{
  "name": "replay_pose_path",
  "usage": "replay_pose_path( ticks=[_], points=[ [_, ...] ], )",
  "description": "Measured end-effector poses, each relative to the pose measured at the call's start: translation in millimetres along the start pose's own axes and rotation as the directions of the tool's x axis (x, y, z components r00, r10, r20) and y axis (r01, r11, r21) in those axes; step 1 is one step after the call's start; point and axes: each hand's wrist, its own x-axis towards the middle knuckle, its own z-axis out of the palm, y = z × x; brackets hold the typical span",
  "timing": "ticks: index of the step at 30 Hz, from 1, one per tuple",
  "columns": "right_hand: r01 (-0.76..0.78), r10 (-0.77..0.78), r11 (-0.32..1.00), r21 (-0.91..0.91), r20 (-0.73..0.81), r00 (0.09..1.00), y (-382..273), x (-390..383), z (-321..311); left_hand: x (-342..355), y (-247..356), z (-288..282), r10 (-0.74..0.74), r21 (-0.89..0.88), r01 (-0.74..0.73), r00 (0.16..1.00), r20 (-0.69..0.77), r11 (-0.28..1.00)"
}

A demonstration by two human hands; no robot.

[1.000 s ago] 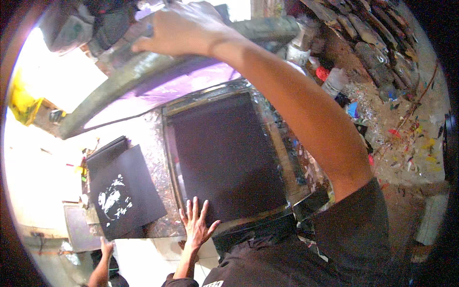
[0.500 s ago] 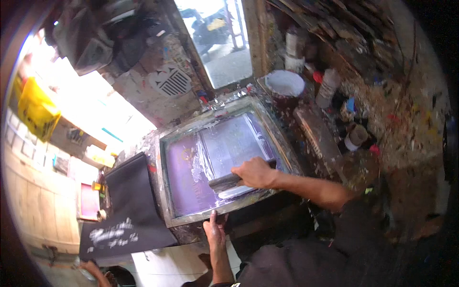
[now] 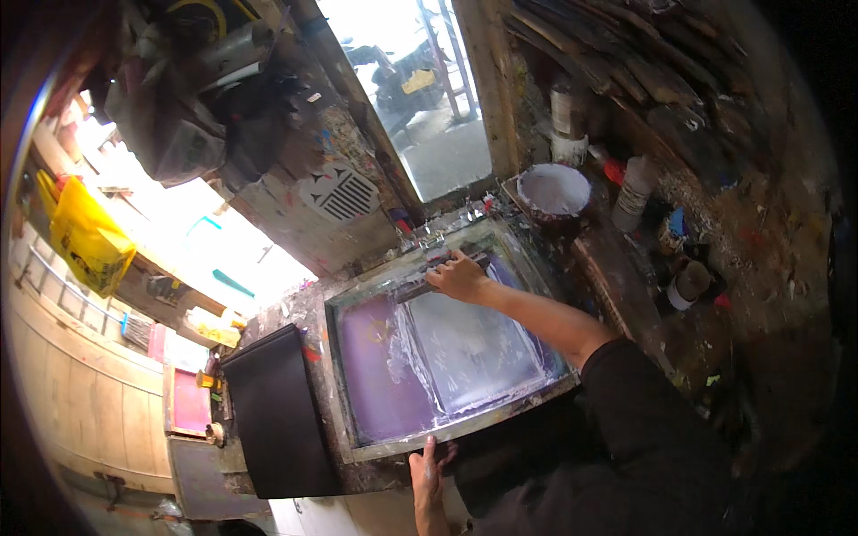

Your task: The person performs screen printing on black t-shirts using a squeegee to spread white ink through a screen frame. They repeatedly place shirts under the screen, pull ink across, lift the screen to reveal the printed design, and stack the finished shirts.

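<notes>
A wooden-framed printing screen (image 3: 384, 448) lies in front of me, its mesh purple on the left and smeared with whitish ink across the middle. My right hand (image 3: 459, 278) is closed over a long squeegee (image 3: 414, 291) at the far end of the mesh. At the near edge of the frame, my left hand (image 3: 428, 476) grips it with the thumb on top; its other fingers are partly hidden below. A plain black sheet (image 3: 279, 415) lies left of the screen.
To the right of the screen's far corner stands a tub of whitish ink (image 3: 554, 190). Bottles and a cup (image 3: 688, 284) stand farther right. A yellow bag (image 3: 92, 234) hangs at the left, and a pink-meshed frame (image 3: 189, 400) is below it.
My right hand has pushed the squeegee from the near part of the mesh to its far end. The white-printed black sheet and another person's hand at lower left have gone from view.
</notes>
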Motion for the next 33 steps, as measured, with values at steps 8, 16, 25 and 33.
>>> replay_pose_path(
  ticks=[8,16,25,33],
  points=[
    [-0.073,-0.018,0.969,0.237,0.360,0.933,-73,-68,-76,-5,93,45,0.398,0.928,-0.354,0.873,0.283,0.118],
    [-0.205,0.075,0.943,0.264,0.430,0.900,13,-75,-89,175,153,113,0.302,0.733,-0.584,0.671,0.678,-0.348],
    [-0.193,0.138,0.940,0.282,0.205,0.969,69,-14,-12,279,179,142,0.553,0.664,-0.694,0.450,0.701,-0.277],
    [-0.242,0.065,0.902,0.357,0.442,0.894,-47,-164,-157,90,63,74,0.447,0.656,-0.661,0.494,0.746,-0.365]
  ],
)
